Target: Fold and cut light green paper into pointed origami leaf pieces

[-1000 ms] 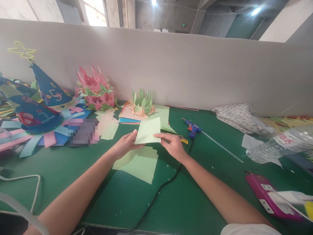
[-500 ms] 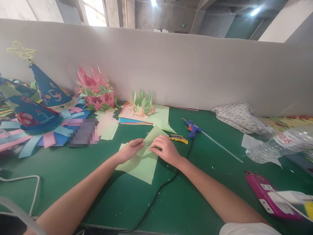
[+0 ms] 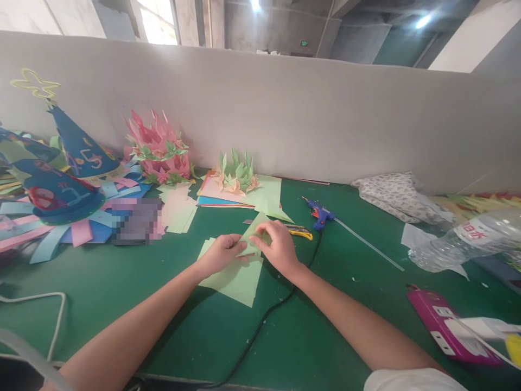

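A small sheet of light green paper (image 3: 253, 233) is held up between my two hands, just above the table. My left hand (image 3: 223, 252) pinches its left side with thumb and fingers. On the other side, my right hand (image 3: 279, 247) grips the paper's right edge with curled fingertips. Beneath my hands several light green sheets (image 3: 236, 282) lie loosely stacked. A yellow utility knife (image 3: 300, 233) rests right behind my right hand, partly covered by it.
A blue glue gun (image 3: 321, 214) with a long glue stick lies right of the knife; its black cord (image 3: 264, 315) crosses the table. Paper crowns (image 3: 238, 174) and blue cone hats (image 3: 81, 146) stand at the back left. A plastic bottle (image 3: 468, 239) and a purple power strip (image 3: 451, 326) are at right.
The paper in my hands has turned and shows less of its face. My left hand has shifted slightly right, and my right hand's fingers have curled closer to it.
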A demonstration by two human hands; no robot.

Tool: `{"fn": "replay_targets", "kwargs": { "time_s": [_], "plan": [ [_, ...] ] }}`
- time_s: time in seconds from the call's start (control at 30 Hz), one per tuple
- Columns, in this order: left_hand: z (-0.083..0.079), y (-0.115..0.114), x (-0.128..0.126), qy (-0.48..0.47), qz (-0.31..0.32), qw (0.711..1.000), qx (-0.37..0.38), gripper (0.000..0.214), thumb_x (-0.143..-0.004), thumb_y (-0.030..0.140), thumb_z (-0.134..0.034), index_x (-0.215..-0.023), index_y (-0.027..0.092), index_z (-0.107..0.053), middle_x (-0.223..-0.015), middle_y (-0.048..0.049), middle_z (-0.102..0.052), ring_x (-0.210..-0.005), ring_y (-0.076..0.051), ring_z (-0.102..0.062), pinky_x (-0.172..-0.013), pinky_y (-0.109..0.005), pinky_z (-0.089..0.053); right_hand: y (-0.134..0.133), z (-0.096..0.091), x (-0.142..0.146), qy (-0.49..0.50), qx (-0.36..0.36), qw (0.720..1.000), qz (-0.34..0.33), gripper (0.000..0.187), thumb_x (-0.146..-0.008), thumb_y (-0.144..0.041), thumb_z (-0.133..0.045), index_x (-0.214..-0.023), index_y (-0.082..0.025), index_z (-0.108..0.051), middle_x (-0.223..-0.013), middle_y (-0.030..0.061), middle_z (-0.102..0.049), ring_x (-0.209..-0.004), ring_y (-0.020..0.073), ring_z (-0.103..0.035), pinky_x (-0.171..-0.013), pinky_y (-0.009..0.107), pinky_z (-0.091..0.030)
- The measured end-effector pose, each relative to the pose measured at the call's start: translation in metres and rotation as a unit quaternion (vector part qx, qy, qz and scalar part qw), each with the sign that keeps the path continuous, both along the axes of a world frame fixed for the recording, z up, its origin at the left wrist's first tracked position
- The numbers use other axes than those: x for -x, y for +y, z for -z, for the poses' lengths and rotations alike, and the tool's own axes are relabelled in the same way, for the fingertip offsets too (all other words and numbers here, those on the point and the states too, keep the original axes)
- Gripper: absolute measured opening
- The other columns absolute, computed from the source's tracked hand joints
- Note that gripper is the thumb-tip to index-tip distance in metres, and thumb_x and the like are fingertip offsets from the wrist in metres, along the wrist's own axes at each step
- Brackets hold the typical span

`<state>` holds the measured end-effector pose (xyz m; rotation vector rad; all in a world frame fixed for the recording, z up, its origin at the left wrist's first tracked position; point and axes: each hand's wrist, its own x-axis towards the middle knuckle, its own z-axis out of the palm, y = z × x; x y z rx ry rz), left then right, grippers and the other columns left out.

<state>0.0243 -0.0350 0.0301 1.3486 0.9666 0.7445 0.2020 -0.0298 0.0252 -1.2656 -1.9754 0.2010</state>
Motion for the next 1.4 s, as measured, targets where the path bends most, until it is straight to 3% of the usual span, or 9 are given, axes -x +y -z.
{"fn": "replay_targets", "kwargs": {
  "time_s": [0.13,0.23,0.37,0.43,0.53,0.67,0.83,1.13,1.4],
  "plan": [
    [0.002,0.005,0.002,-0.038,-0.051,0.998,0.001,0.037,-0.072,0.053,-0.059,-0.075,0.017,-0.059,-0.075,-0.0022,-0.061,-0.078,-0.021,-0.062,-0.077,-0.036,-0.051,-0.004,-0.007,-0.004,0.064,-0.008,0.998,0.023,0.029,-0.084,-0.045,-0.049,-0.071,-0.020,-0.055,-0.069,0.0044,-0.055,-0.072,0.0193,-0.050,-0.071,0.032,-0.039],
    [0.000,0.006,0.004,-0.035,-0.102,0.994,-0.033,0.039,-0.074,0.055,-0.055,-0.075,0.016,-0.059,-0.076,-0.0031,-0.061,-0.077,-0.020,-0.060,-0.072,-0.032,-0.050,-0.006,-0.004,-0.001,0.096,0.147,0.983,-0.055,0.045,-0.085,-0.050,-0.044,-0.055,-0.019,-0.055,-0.052,0.0015,-0.051,-0.055,0.0148,-0.049,-0.058,0.028,-0.038],
    [-0.002,0.004,0.004,0.007,-0.145,0.985,-0.093,0.038,-0.077,0.052,-0.052,-0.067,0.015,-0.057,-0.072,-0.0009,-0.059,-0.070,-0.015,-0.054,-0.064,-0.025,-0.044,-0.003,0.005,0.006,0.225,0.333,0.909,-0.109,0.039,-0.075,-0.053,-0.056,-0.062,-0.017,-0.062,-0.053,0.0004,-0.056,-0.046,0.0117,-0.048,-0.046,0.025,-0.036],
    [-0.001,0.003,0.003,0.019,-0.145,0.983,-0.112,0.037,-0.077,0.050,-0.053,-0.066,0.015,-0.058,-0.074,-0.0003,-0.058,-0.069,-0.013,-0.052,-0.062,-0.023,-0.041,-0.001,0.007,0.009,0.325,0.354,0.871,-0.105,0.032,-0.069,-0.049,-0.065,-0.078,-0.018,-0.065,-0.068,0.0016,-0.064,-0.054,0.0130,-0.053,-0.046,0.024,-0.040],
    [0.003,0.002,0.001,0.049,-0.118,0.987,-0.101,0.038,-0.077,0.051,-0.053,-0.064,0.015,-0.058,-0.064,0.0013,-0.055,-0.058,-0.011,-0.048,-0.053,-0.022,-0.037,-0.001,0.009,0.010,0.438,0.373,0.809,-0.117,0.040,-0.064,-0.039,-0.072,-0.098,-0.020,-0.062,-0.093,0.0029,-0.067,-0.078,0.0175,-0.061,-0.060,0.026,-0.049],
    [0.011,0.003,0.000,0.046,-0.083,0.992,-0.089,0.034,-0.072,0.049,-0.060,-0.081,0.016,-0.061,-0.071,0.0000,-0.060,-0.060,-0.012,-0.052,-0.053,-0.021,-0.038,-0.002,0.010,0.010,0.493,0.399,0.761,-0.139,0.036,-0.065,-0.034,-0.072,-0.097,-0.018,-0.064,-0.097,0.0051,-0.067,-0.093,0.0218,-0.061,-0.079,0.033,-0.050],
    [0.014,0.005,0.001,0.067,-0.092,0.991,-0.073,0.031,-0.065,0.045,-0.067,-0.071,0.017,-0.056,-0.062,0.0027,-0.056,-0.053,-0.011,-0.051,-0.049,-0.020,-0.037,-0.002,0.011,0.010,0.512,0.400,0.748,-0.137,0.034,-0.064,-0.033,-0.074,-0.093,-0.019,-0.066,-0.091,0.0040,-0.069,-0.087,0.0217,-0.064,-0.083,0.036,-0.050],
    [0.002,0.002,0.001,0.095,-0.093,0.990,-0.054,0.030,-0.068,0.044,-0.063,-0.060,0.016,-0.054,-0.052,0.0040,-0.053,-0.048,-0.009,-0.049,-0.051,-0.019,-0.038,0.000,0.015,0.010,0.511,0.395,0.753,-0.125,0.035,-0.065,-0.033,-0.074,-0.094,-0.017,-0.064,-0.092,0.0052,-0.069,-0.087,0.0230,-0.064,-0.080,0.036,-0.051],
    [0.006,0.004,0.001,0.076,-0.100,0.992,-0.021,0.031,-0.067,0.048,-0.064,-0.067,0.017,-0.063,-0.058,0.0014,-0.059,-0.052,-0.012,-0.055,-0.053,-0.022,-0.043,-0.001,0.015,0.011,0.510,0.395,0.758,-0.099,0.038,-0.062,-0.036,-0.075,-0.093,-0.016,-0.066,-0.089,0.0061,-0.069,-0.081,0.0220,-0.064,-0.076,0.035,-0.050]
  ]
}}
